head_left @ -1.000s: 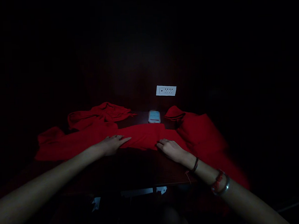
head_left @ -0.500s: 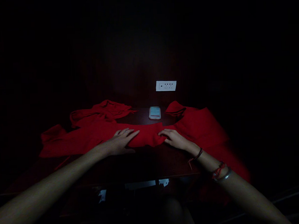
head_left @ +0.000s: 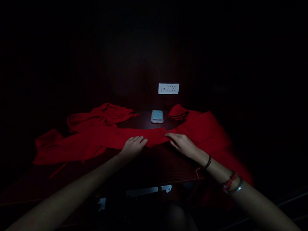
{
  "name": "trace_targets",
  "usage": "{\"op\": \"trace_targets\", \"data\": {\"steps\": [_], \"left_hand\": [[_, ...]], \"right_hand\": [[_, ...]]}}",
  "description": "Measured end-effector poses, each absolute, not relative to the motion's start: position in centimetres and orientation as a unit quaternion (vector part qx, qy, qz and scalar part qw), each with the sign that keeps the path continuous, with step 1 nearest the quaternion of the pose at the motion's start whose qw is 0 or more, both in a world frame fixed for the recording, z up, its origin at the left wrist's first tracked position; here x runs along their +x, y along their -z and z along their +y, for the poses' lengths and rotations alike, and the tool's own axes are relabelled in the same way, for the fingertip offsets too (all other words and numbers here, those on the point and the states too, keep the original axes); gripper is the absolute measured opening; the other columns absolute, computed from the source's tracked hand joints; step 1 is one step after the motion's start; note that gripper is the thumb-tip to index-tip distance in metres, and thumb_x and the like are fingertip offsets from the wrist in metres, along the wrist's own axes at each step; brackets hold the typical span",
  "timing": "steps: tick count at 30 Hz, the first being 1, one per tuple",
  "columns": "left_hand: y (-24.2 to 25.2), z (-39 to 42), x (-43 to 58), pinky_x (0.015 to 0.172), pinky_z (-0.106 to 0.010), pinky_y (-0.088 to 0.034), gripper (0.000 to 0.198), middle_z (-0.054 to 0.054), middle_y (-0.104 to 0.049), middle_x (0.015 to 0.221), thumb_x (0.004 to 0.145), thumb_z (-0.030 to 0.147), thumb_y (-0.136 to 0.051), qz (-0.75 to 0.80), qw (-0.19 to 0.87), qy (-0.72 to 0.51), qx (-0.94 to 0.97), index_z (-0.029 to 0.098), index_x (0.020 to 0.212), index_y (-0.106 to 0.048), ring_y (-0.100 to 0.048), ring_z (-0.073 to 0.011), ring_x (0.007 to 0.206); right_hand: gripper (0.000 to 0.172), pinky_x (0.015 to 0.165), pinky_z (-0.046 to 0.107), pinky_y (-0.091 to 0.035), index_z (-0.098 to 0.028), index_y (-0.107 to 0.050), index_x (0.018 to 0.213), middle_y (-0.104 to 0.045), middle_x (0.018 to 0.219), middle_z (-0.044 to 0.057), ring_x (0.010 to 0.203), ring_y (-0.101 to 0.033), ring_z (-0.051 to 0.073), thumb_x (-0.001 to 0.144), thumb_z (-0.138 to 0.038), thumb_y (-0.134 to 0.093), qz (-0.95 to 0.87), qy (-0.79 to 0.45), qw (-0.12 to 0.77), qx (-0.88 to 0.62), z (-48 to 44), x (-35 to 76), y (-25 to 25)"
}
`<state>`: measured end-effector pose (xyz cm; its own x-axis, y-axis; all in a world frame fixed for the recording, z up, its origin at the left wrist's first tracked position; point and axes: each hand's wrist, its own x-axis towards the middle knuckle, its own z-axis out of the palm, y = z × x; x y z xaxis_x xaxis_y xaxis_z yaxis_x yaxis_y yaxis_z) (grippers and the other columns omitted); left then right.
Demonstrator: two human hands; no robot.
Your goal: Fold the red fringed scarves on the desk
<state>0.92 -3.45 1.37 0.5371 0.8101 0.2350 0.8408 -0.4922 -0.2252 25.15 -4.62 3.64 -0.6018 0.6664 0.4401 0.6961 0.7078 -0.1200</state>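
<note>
A red cloth garment [head_left: 94,140] lies spread across a dark table, with a narrow stretch like a sleeve [head_left: 155,136] running between my hands. My left hand [head_left: 133,146] has its fingers closed over the near edge of that stretch. At its right end, my right hand [head_left: 180,143] pinches the cloth, thumb hidden under the fingers. To the right, the broad part of the red garment [head_left: 202,127] spreads out and hangs over the table's front edge. A crumpled red part [head_left: 103,114] lies at the back left, and a thin red cord [head_left: 58,170] trails at the front left.
A phone with a lit screen [head_left: 157,116] lies on the dark table [head_left: 146,167] behind the cloth. Above it a white socket panel [head_left: 168,88] is fixed to the wall. Pale scraps [head_left: 142,191] show below the table edge. The surroundings are very dark.
My left hand has moved right along the cloth, and its spread fingers have closed on the near edge. The stretch between my hands looks narrower and tauter. My right hand stays at its end.
</note>
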Motion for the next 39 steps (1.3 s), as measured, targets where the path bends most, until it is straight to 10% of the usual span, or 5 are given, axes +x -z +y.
{"op": "trace_targets", "data": {"steps": [7,15,25,34,39], "left_hand": [[-4.9,-3.5,-3.1,0.074,-0.025,-0.041,0.035,-0.007,-0.051,0.101,0.077,0.008,-0.032,-0.434,0.111,0.015,-0.894,0.019,0.105,-0.050,-0.053,-0.0156,0.085],[-7.9,-3.2,-1.2,0.079,-0.022,-0.037,0.034,0.000,-0.059,0.098,0.085,0.037,-0.029,-0.365,-0.079,-0.004,-0.928,0.023,0.105,-0.052,-0.053,-0.0121,0.088],[-0.2,2.4,-1.1,0.092,-0.051,-0.020,0.062,-0.008,-0.001,0.139,0.081,0.054,-0.016,-0.510,-0.047,0.035,-0.858,0.026,0.131,0.006,-0.012,-0.0307,0.123],[-1.1,2.5,-1.9,0.097,-0.047,-0.012,0.054,-0.010,-0.011,0.138,0.083,0.048,-0.019,-0.520,-0.026,-0.012,-0.854,0.022,0.131,-0.019,-0.006,-0.0267,0.125],[-0.5,2.1,2.5,0.098,-0.041,-0.014,0.051,-0.007,-0.013,0.138,0.085,0.045,-0.016,-0.452,-0.019,0.046,-0.891,0.023,0.130,-0.019,-0.009,-0.0210,0.125]], "right_hand": [[0.027,0.070,0.027,-0.042,-0.014,-0.044,0.104,-0.052,0.096,0.010,0.087,-0.051,0.017,0.077,-0.019,-0.044,-0.898,0.091,0.116,-0.415,-5.8,25.6,-3.2],[0.024,0.073,0.027,-0.040,-0.017,-0.053,0.097,-0.056,0.091,0.008,0.084,-0.052,0.015,0.083,-0.017,-0.034,-0.928,0.105,0.061,-0.353,-6.4,27.1,-2.1],[0.021,0.069,0.027,-0.040,-0.016,-0.053,0.096,-0.055,0.087,0.008,0.079,-0.049,0.016,0.082,-0.013,-0.037,-0.905,0.158,0.054,-0.391,-7.5,26.4,-0.5],[0.040,0.077,0.029,-0.040,-0.016,-0.051,0.106,-0.054,0.099,0.010,0.090,-0.050,0.017,0.082,-0.044,-0.035,-0.917,0.028,0.097,-0.386,-6.3,25.6,-3.3],[0.061,0.091,0.046,-0.026,-0.020,-0.031,0.127,-0.033,0.129,0.013,0.118,-0.027,0.027,0.078,-0.057,-0.025,-0.872,0.013,0.101,-0.478,-4.4,25.1,-2.1]]}}
